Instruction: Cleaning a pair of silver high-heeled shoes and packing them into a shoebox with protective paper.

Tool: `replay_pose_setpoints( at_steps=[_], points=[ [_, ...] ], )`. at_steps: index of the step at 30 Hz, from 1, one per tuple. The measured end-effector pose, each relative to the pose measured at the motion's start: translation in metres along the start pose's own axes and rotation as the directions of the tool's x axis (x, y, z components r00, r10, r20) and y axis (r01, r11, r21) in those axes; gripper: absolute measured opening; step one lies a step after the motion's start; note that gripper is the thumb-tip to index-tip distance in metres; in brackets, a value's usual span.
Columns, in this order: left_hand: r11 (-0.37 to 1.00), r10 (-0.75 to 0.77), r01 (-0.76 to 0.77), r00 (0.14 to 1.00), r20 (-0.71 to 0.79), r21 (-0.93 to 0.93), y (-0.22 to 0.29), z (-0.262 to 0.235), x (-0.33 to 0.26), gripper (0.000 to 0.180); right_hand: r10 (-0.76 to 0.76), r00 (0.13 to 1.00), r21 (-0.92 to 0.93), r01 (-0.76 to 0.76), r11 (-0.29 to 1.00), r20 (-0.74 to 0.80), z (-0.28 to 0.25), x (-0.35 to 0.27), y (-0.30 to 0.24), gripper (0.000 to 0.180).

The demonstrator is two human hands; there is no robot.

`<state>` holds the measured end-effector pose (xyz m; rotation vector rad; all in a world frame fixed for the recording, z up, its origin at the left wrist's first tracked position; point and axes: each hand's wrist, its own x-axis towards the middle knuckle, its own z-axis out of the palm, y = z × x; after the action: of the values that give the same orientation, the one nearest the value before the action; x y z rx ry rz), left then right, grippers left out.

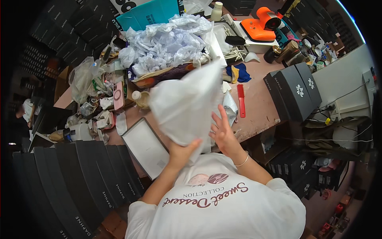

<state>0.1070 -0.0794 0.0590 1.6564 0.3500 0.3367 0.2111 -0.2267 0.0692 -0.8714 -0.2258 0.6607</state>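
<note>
A thin white sheet [184,104], smeared by motion, hangs in the air over the near edge of the table; whether it is paper or a flat bag I cannot tell. My left hand [183,153] grips its lower edge, the thumb lying across the front. Just right of the sheet is my right hand [225,135], raised, with its fingers spread and nothing in them. To the left of my left hand lies a shallow box part [145,147] with a white inside and a dark rim, partly behind my forearm.
Crumpled white tissue [167,44] heaps at the table's back. A red brush [241,100] and a silvery packet [230,106] lie at right, near dark shoe boxes [292,91]. More dark boxes [79,179] stand at left. An orange machine [260,28] sits far right.
</note>
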Motion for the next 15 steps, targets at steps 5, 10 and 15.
replay_pose_setpoints(
  at_steps=[5, 10, 15],
  points=[
    [0.796, -0.166, -0.240, 0.796, 0.582, 0.556, -0.010, 0.052, 0.037, 0.057, 0.006, 0.893, 0.197, 0.093, 0.976, -0.450, -0.077, -0.029, -0.052, 0.039],
    [0.470, -0.320, -0.293, 0.823, 0.470, 0.833, -0.055, 0.026, 0.065, 0.044, -0.180, 0.883, -0.142, 0.130, 0.981, -0.434, -0.103, -0.051, -0.074, 0.045],
    [0.819, -0.146, 0.222, 0.972, -0.183, 0.529, -0.066, -0.091, 0.021, 0.021, 0.044, 0.983, 0.075, -0.031, 0.997, -0.178, -0.090, -0.032, -0.033, 0.046]
  ],
)
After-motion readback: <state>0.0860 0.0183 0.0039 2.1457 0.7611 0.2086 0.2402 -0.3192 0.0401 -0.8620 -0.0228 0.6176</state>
